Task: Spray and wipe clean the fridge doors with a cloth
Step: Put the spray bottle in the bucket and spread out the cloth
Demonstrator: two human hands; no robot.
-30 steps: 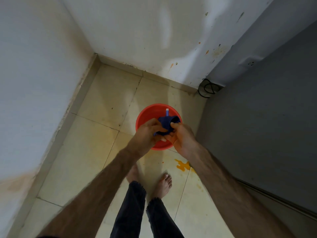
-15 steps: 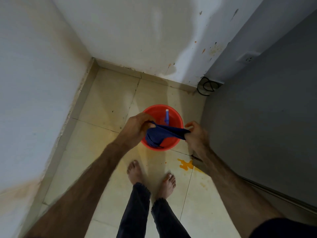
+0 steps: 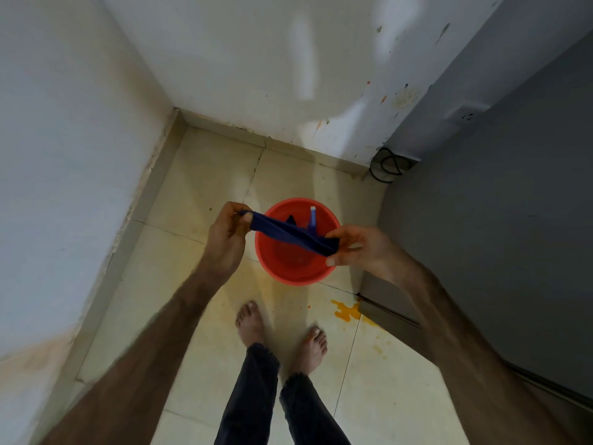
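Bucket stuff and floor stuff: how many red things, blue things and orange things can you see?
Red: 1, the bucket
Blue: 2, the cloth and the spray bottle
Orange: 1, the spill
Total: 4

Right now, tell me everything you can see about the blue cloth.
The blue cloth is dark navy, soft fabric, stretched into a narrow sagging band. The left hand pinches one end, the right hand the other. It hangs in the air above the red bucket, partly hiding the blue spray bottle standing inside.
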